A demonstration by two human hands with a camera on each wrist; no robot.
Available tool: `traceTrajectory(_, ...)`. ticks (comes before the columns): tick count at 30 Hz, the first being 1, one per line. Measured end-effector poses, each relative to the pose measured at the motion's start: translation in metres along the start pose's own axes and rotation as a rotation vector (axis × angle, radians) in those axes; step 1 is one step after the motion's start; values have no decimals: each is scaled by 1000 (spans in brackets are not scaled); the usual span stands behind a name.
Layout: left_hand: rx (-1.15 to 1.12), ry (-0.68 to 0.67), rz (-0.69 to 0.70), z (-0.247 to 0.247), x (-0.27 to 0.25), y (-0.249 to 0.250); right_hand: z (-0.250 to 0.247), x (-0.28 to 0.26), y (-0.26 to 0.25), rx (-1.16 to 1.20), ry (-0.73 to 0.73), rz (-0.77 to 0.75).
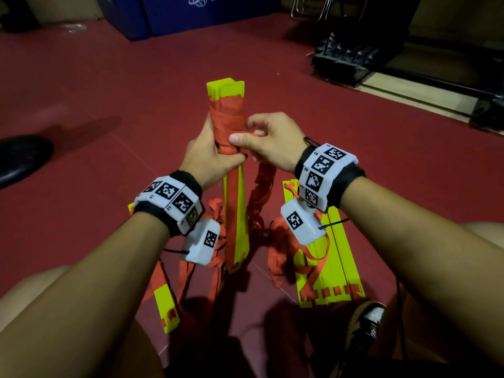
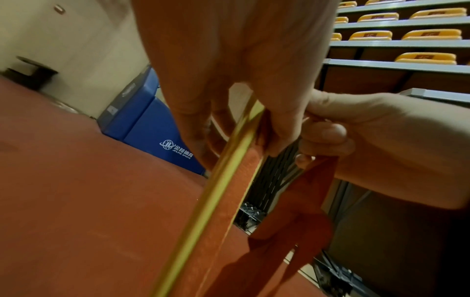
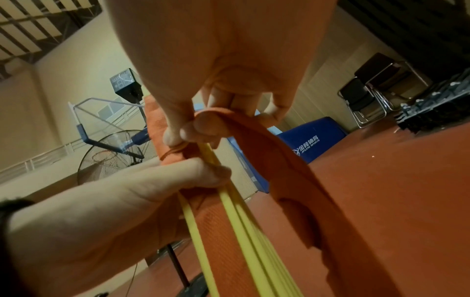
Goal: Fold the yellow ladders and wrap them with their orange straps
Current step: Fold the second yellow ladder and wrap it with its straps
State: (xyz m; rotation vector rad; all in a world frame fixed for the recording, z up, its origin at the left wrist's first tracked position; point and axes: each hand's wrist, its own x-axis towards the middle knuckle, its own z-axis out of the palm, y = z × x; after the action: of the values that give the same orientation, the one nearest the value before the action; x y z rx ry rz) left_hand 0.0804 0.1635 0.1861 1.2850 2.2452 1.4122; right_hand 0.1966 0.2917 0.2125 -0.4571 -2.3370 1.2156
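A folded stack of yellow ladder rungs (image 1: 225, 90) stands upright in front of me, its upper part wound with orange strap (image 1: 227, 120). My left hand (image 1: 208, 156) grips the stack just below the winding; the left wrist view shows the yellow rungs (image 2: 223, 180) running under its fingers. My right hand (image 1: 261, 137) pinches the loose orange strap (image 3: 267, 152) against the bundle, thumb on the winding. The strap's free length (image 1: 263, 192) hangs down to the floor. A second folded yellow ladder (image 1: 332, 266) lies flat at the right with strap tangled on it.
The red floor (image 1: 109, 91) spreads all around. Loose orange straps and a yellow rung (image 1: 166, 306) lie near my knees. A blue padded block (image 1: 174, 15) stands at the back, black equipment (image 1: 346, 61) and folding chairs (image 3: 368, 96) at the right, a black shoe (image 1: 19, 156) at the left.
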Motion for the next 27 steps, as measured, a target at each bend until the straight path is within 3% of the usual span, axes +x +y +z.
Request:
traceTrajectory(4, -5, -11, -3, 0, 0, -1, 0, 0, 3, 4, 25, -10)
traceTrajectory(9, -280, -106, 18, 2, 2, 2, 0, 4, 7, 76, 23, 6)
traceTrajectory(12, -334, -103, -36, 5, 2, 8, 1, 8, 6, 66, 63, 18)
traceTrajectory(17, -47, -109, -76, 13, -4, 11, 3, 8, 1, -8, 120, 32)
traceTrajectory(20, 115, -37, -106, 11, -8, 16, 7, 6, -4, -57, 146, 43)
traceTrajectory(27, -26, 82, -157, 4, -4, 15, 4, 3, -16, -147, 181, 30)
